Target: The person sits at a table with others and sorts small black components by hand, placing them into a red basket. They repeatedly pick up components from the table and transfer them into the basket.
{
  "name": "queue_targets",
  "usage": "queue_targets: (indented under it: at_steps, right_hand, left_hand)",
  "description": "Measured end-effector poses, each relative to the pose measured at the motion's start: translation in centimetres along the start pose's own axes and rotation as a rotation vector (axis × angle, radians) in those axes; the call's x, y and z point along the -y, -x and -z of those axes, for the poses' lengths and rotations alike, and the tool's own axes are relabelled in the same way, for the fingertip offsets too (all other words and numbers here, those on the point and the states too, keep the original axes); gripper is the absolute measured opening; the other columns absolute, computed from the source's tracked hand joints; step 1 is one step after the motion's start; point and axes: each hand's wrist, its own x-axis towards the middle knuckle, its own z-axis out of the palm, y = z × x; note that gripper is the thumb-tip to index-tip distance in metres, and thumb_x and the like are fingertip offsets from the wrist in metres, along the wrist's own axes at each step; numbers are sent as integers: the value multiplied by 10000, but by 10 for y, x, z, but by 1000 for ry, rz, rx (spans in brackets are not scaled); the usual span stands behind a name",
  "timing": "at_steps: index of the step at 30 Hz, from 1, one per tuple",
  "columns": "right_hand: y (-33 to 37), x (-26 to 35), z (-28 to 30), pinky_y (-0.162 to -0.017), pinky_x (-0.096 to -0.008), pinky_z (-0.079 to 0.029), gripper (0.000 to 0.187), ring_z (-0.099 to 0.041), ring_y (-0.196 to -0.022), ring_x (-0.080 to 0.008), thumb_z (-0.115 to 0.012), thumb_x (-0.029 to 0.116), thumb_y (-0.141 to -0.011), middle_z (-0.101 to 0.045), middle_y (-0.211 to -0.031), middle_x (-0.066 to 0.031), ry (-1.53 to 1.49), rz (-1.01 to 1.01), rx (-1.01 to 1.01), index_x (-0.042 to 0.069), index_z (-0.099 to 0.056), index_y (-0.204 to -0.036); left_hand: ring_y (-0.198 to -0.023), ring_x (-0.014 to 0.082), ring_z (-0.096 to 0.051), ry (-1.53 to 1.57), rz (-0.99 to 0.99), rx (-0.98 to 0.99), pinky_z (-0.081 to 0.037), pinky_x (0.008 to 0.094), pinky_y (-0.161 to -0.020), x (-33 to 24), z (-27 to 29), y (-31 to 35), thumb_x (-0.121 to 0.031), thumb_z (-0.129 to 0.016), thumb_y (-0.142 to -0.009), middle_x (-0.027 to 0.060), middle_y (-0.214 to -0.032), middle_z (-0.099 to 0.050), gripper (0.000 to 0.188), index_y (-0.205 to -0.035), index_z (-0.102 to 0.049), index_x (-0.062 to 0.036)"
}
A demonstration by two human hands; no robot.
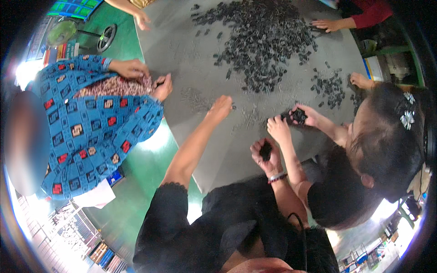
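Observation:
Over the left part of the grey tabletop [186,154], my left hand [221,107] is closed with its fingers drawn together. A small dark piece [234,107] shows beside its fingertips; whether they grip anything is hidden. My right hand [267,157], with bands at the wrist, cups a clump of small black parts [265,151] near the table's front edge. Thin pale scraps [248,119] lie scattered between my hands. Farther back spreads a large heap of small black parts [259,45], too small to name exactly.
A person in a blue patterned smock [98,118] stands at the left. Close on my right, another person's hand [302,114] holds black parts. Other people's hands reach in at the far edge and right. A smaller black pile [328,88] lies right; a green fan [63,32] stands far left.

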Motion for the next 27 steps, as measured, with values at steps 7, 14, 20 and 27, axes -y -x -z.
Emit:
queue_targets:
  at_steps: [7,14,20,27]
  right_hand:
    - [-7,-12,14,-873,-478,-453,338,-552,-972,-334,-472,189,-896,-582,-1013,-211,-1,86,63,-40,-491,-1144]
    - [-13,-8,-2,-892,-461,-448,280,-562,-967,-337,-483,176,-895,-582,-1043,-203,131,134,-11,-14,-515,-1099]
    - [-13,23,19,-740,-417,-521,209,-605,-857,-295,-514,221,-892,-619,-897,-146,99,86,-13,19,-569,-879]
    - [25,12,14,-489,-266,-466,211,-605,-686,-224,-530,213,-881,-616,-802,-112,311,106,-234,14,-588,-846]
  left_hand:
    - [-550,148,-605,580,3,-50,-482,301,-551,-11,33,34,-138,-590,-827,94,-602,-604,169,-760,-636,11]
    - [-724,203,-645,462,-401,42,-508,326,-657,-103,81,106,-127,-639,-742,127,-810,-652,272,-998,-644,-37]
    - [-1013,275,-567,431,-273,-8,-499,369,-771,-83,57,37,-240,-746,-683,177,-1120,-558,607,-1228,-511,-112]
    - [-1202,520,-234,59,107,-81,-481,585,-788,-89,11,-95,-139,-833,-541,165,-1439,-96,1025,-1338,-250,-414]
